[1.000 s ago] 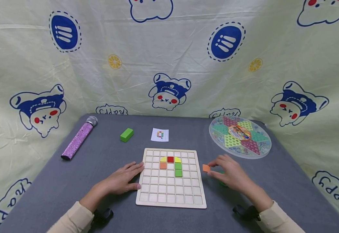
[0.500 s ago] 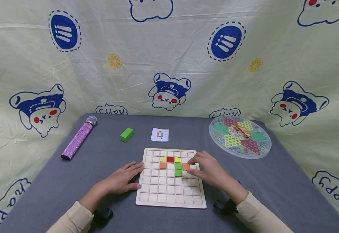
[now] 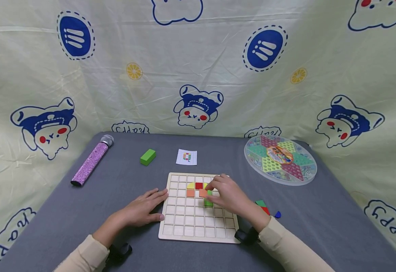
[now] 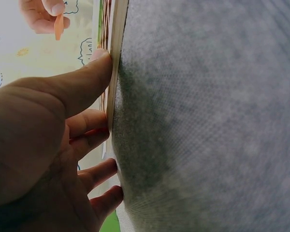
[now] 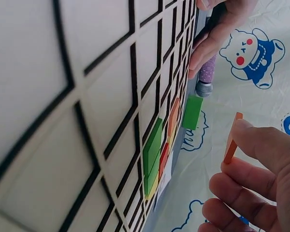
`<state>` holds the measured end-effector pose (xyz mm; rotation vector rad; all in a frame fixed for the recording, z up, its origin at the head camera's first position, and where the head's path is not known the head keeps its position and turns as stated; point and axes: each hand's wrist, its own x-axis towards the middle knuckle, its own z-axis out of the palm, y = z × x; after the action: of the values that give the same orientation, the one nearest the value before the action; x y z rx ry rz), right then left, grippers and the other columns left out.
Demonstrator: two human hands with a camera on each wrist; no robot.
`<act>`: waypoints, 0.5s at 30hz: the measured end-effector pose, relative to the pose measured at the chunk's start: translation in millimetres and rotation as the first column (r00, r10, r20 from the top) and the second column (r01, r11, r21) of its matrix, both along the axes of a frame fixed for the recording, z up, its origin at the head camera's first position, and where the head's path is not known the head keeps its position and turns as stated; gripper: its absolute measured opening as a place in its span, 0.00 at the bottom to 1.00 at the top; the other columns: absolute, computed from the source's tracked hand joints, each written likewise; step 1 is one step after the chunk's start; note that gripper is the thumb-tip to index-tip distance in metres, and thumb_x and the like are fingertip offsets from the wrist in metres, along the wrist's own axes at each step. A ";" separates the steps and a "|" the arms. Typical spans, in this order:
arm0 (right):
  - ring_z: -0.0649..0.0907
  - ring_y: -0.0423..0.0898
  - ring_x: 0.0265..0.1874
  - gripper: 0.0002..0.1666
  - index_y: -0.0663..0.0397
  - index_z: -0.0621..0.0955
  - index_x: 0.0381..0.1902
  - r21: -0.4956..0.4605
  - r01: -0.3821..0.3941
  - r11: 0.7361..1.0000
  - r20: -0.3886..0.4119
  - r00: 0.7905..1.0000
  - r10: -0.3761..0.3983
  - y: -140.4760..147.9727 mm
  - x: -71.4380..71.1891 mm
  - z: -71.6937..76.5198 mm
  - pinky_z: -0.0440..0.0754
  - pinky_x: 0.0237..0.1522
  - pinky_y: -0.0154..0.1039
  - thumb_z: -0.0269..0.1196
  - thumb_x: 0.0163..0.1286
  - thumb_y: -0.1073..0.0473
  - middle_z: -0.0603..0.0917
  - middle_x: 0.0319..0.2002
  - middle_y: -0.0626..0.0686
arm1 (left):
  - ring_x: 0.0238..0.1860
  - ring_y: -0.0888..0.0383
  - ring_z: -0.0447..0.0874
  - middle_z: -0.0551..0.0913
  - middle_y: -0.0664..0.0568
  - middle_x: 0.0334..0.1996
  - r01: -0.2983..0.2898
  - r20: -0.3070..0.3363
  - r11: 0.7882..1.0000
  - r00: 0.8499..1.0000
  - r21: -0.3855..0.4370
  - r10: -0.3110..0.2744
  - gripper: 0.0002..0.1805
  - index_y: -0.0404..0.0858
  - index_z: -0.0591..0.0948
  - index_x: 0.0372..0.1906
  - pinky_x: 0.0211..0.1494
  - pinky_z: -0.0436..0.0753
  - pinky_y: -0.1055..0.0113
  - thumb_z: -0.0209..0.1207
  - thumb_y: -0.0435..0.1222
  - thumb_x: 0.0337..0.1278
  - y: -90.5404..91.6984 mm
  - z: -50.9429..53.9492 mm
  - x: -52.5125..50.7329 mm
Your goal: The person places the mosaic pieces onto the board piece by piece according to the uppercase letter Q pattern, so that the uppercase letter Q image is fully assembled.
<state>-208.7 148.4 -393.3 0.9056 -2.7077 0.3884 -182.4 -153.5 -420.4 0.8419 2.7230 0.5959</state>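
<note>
Currently, the grey table carries a wooden grid board. Left hand: fingers spread, grasping nothing, touching the board's left edge. Right hand: thumb and forefinger brought together, pinching an orange tile raised above the board's far half. Red tile sits in a far grid cell.

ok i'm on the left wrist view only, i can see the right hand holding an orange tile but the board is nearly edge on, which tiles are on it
Observer: From the head and right wrist views, I see a flat orange tile, a red tile, two yellow pieces and two green tiles on the board.
Operator: any loose ones besides what's in the right hand
Observer: Yes, the head view shows green, red and blue pieces on the table, right of the board.
</note>
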 end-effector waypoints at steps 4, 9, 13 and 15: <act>0.75 0.41 0.37 0.14 0.48 0.85 0.35 -0.010 0.001 1.000 0.029 1.000 -0.001 -6.6 -2.6 -0.4 0.76 0.39 0.39 0.73 0.52 0.49 0.84 0.34 0.45 | 0.73 0.38 0.51 0.58 0.45 0.73 0.003 -0.003 1.000 1.000 0.000 -0.003 0.38 0.37 0.59 0.72 0.68 0.58 0.37 0.56 0.49 0.61 -0.4 -0.8 -0.6; 0.74 0.41 0.36 0.14 0.48 0.85 0.34 -0.003 -0.008 1.000 0.056 0.998 0.008 -14.8 -6.6 -2.6 0.75 0.38 0.37 0.72 0.53 0.49 0.84 0.35 0.44 | 0.73 0.38 0.50 0.58 0.45 0.73 -0.002 0.007 1.000 1.000 -0.004 0.002 0.38 0.37 0.59 0.72 0.69 0.57 0.37 0.56 0.50 0.62 0.1 -0.3 -1.1; 0.73 0.41 0.33 0.13 0.49 0.85 0.34 -0.003 -0.043 0.999 0.048 0.998 0.043 -20.7 -10.0 -6.4 0.72 0.36 0.35 0.72 0.53 0.50 0.84 0.33 0.45 | 0.73 0.38 0.50 0.57 0.46 0.73 -0.005 0.014 1.000 1.000 -0.004 0.005 0.39 0.38 0.59 0.72 0.69 0.57 0.37 0.56 0.50 0.62 0.4 -0.1 -1.0; 0.72 0.40 0.32 0.13 0.49 0.86 0.33 -0.004 -0.058 0.998 0.041 0.997 0.058 -23.3 -11.4 -8.4 0.71 0.35 0.34 0.71 0.53 0.50 0.84 0.32 0.45 | 0.74 0.39 0.50 0.57 0.46 0.73 -0.009 0.020 1.000 1.000 -0.005 0.009 0.39 0.38 0.59 0.72 0.69 0.57 0.37 0.56 0.51 0.62 0.3 0.2 -1.0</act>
<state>-220.1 125.2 -401.7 0.9883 -2.7218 0.4263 -183.4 -153.1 -420.2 0.8184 2.7105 0.5964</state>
